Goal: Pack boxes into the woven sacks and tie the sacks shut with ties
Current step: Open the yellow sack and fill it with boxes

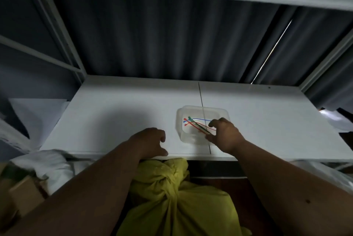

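Note:
A yellow woven sack (pixel 177 197) stands below the table's front edge, its neck twisted into a bunch. A clear plastic tub (pixel 183 134) on the white table (pixel 114 105) holds red, blue and green ties (pixel 193 123). My right hand (pixel 223 134) reaches into the tub's right side, thumb and fingers closing around the ends of the ties; whether it holds one is unclear. My left hand (pixel 150 143) rests on the table's front edge, just above the sack's neck, fingers loosely curled and holding nothing.
White woven sacks (pixel 47 161) and cardboard boxes (pixel 24 191) lie at the lower left. A dark curtain (pixel 162 35) hangs behind the table, with a white shelf frame (pixel 63 31) at the left and a shelf overhead. More white material sits at the right edge (pixel 332 119).

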